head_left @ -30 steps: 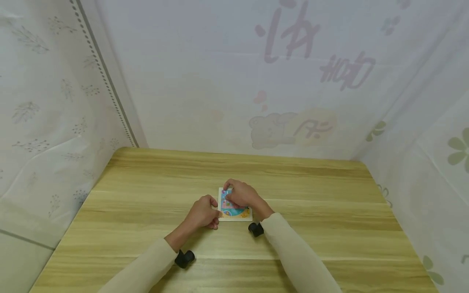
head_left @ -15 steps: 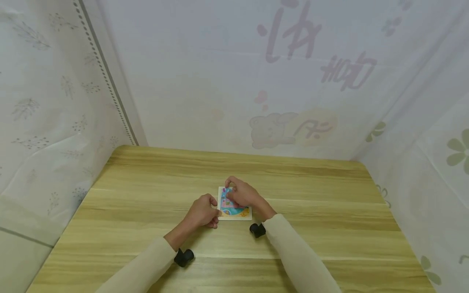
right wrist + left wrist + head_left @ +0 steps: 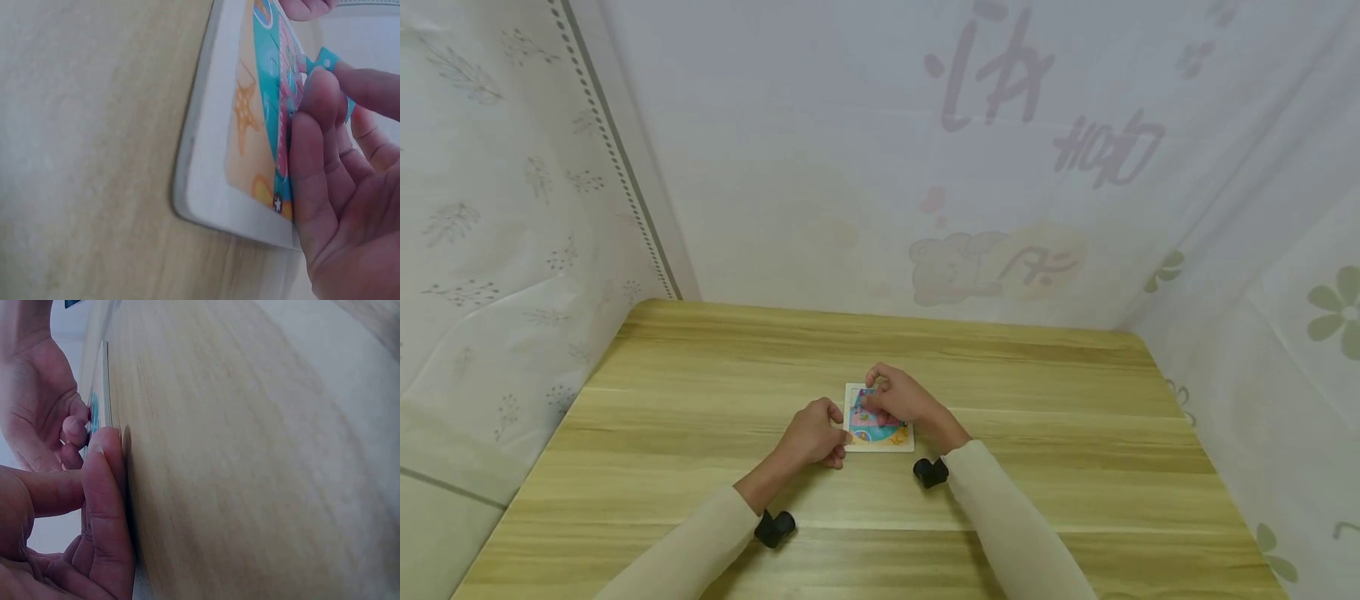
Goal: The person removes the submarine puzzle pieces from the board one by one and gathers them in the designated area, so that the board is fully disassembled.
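A small jigsaw puzzle [image 3: 882,447] in a white frame lies on the wooden table, printed with a blue, pink and sandy sea scene. My left hand [image 3: 812,433] holds the frame at its left edge, thumb and forefinger right at the rim. Over the upper part of the picture, my right hand [image 3: 904,397] pinches a blue puzzle piece [image 3: 327,59] between thumb and finger. That piece stands tilted up from the board in the right wrist view. A pale bare patch shows in the frame's upper left corner. My right hand hides the upper right of the picture.
The wooden table [image 3: 1037,392] extends around the puzzle on all sides. Printed white cloth [image 3: 805,208] hangs behind it and at both sides. Black wrist cameras [image 3: 775,528] sit below both wrists, close over the table.
The blue piece has tipped up out of the upper left corner, baring a pale patch there. My right hand has shifted slightly right; my left hand stays at the frame.
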The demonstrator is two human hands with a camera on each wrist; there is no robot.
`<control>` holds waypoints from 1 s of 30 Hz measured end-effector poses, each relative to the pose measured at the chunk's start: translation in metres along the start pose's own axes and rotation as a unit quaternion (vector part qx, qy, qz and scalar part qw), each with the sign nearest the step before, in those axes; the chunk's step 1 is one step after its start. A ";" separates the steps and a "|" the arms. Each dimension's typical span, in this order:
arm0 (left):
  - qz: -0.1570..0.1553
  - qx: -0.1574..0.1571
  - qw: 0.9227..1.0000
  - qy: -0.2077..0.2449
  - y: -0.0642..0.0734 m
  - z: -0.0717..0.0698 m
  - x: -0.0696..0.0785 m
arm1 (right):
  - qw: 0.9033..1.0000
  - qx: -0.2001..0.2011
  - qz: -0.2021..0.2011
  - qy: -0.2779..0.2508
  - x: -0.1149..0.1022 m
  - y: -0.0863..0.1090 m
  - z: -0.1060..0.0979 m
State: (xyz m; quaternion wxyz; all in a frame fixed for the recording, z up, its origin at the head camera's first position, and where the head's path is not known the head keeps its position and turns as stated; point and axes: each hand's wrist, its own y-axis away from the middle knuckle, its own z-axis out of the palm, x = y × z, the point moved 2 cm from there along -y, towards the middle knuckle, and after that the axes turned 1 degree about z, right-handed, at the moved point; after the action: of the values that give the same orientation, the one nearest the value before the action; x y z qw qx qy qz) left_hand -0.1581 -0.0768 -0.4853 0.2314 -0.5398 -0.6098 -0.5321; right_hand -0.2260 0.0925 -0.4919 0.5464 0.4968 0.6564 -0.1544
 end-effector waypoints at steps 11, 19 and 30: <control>0.011 -0.007 1.000 -0.009 -0.002 0.000 0.000 | 0.999 0.006 -0.039 0.035 -0.003 0.004 -0.005; 0.012 -0.006 1.000 -0.015 -0.002 -0.001 0.000 | 0.999 0.020 -0.047 0.019 0.000 0.003 -0.005; -0.007 -0.007 1.000 -0.012 -0.004 -0.001 0.000 | 0.989 0.077 0.020 -0.124 0.013 0.006 -0.036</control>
State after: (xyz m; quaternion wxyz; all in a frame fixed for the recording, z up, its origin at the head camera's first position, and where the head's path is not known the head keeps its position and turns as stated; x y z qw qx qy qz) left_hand -0.1622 -0.0774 -0.4868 0.2160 -0.5435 -0.6126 -0.5317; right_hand -0.2401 0.1276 -0.4882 0.5867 0.5275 0.5593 -0.2545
